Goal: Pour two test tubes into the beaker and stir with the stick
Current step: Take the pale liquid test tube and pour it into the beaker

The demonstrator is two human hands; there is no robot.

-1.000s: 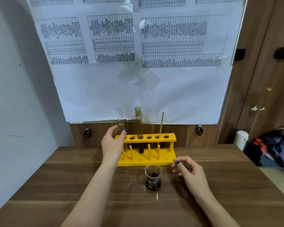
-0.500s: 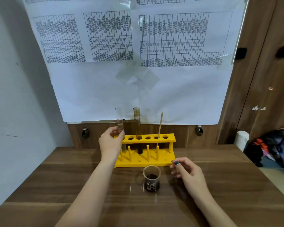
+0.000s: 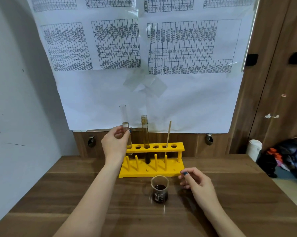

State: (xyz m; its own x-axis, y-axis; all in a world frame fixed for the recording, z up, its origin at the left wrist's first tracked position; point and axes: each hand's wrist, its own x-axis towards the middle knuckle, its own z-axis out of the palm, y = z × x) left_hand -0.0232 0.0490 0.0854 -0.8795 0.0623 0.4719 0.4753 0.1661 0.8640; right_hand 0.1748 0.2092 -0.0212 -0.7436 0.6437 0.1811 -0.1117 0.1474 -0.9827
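A yellow test tube rack [image 3: 161, 148] stands at the back of the wooden table [image 3: 58, 194]. My left hand [image 3: 114, 142] pinches a clear test tube [image 3: 124, 120] that sits in the rack's leftmost hole, its tip near the rack's lower level. A second test tube [image 3: 145, 132] with dark liquid at its bottom stands upright in the third hole. A thin wooden stick [image 3: 168, 135] leans in a hole further right. In front of the rack a small glass beaker [image 3: 160, 189] holds dark liquid. My right hand [image 3: 196, 184] hovers just right of the beaker, fingers loosely curled and holding nothing.
Large printed paper sheets [image 3: 144, 65] hang on the wall behind the rack. A wooden door [image 3: 281, 74] is on the right. A white cup [image 3: 254, 147] and a heap of dark bags [image 3: 284, 158] lie on the floor beyond the table's right edge.
The clear tube in my left hand now stands a little higher in the leftmost hole. My right hand has stayed beside the beaker.
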